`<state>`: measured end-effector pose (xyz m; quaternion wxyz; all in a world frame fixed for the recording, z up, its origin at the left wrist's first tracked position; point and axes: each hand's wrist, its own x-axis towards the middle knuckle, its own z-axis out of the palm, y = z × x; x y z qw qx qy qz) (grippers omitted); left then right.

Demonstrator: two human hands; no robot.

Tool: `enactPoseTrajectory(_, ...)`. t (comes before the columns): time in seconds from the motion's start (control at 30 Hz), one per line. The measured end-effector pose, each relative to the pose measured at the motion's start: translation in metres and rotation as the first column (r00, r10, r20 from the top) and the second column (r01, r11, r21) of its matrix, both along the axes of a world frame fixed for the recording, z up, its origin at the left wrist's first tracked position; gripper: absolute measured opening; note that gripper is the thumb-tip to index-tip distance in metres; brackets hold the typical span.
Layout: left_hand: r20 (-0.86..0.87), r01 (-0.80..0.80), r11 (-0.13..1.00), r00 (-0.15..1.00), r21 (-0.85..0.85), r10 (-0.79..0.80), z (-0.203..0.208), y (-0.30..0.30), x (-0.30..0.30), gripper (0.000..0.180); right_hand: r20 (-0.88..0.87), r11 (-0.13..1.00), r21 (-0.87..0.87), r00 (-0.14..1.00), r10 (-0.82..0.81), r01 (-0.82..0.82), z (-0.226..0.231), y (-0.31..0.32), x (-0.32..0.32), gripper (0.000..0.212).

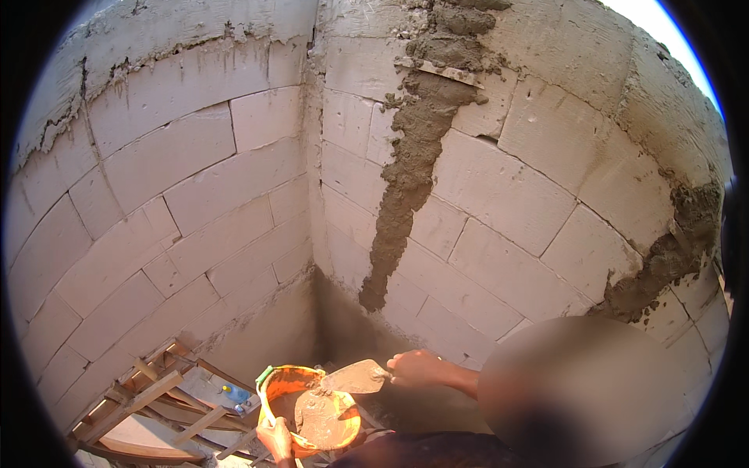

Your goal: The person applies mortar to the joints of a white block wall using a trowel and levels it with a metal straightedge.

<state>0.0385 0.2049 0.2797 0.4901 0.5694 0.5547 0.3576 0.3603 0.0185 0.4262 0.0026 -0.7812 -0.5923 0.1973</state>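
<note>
My left hand (pixel 275 438) is closed on the near left rim of an orange bucket (pixel 285 380), low in the middle of the view. Grey mortar (pixel 316 415) shows inside it, and a green grip (pixel 264 375) sits at its upper left edge. My right hand (pixel 412 366) is closed round the handle of a trowel (pixel 353 377). The mortar-smeared blade reaches left over the bucket's right rim. Most of the trowel's handle is hidden in my fingers.
Pale block walls (pixel 211 171) meet in a corner ahead. A strip of wet mortar (pixel 409 168) runs down the right wall, with another mortar patch (pixel 655 273) at far right. Wooden framing (pixel 140 402) and a bottle (pixel 234 393) lie lower left. The lower right is blurred.
</note>
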Motion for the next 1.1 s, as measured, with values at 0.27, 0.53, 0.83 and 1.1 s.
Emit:
enactPoseTrajectory(0.27,0.041,0.193,0.981,0.98,0.022,-0.194,0.072,0.022,0.039,0.012,-0.009,0.978,-0.167,0.992,0.127,-0.127,-0.045,0.078,-0.075,0.031)
enactPoseTrajectory(0.53,0.005,0.154,0.987,0.988,0.035,-0.155,0.099,0.012,0.06,0.016,-0.144,0.931,-0.204,0.95,0.276,-0.301,-0.031,0.053,-0.067,0.028)
enactPoseTrajectory(0.83,0.034,0.075,0.993,0.997,-0.089,-0.072,0.067,0.003,0.018,0.011,-0.26,0.998,-0.045,0.965,0.029,-0.042,-0.076,0.018,-0.026,0.037)
enactPoseTrajectory(1.1,-0.033,-0.026,0.998,0.999,-0.061,0.024,0.031,0.001,-0.003,0.012,0.073,0.901,0.397,0.985,0.157,-0.174,0.039,0.068,0.005,0.023)
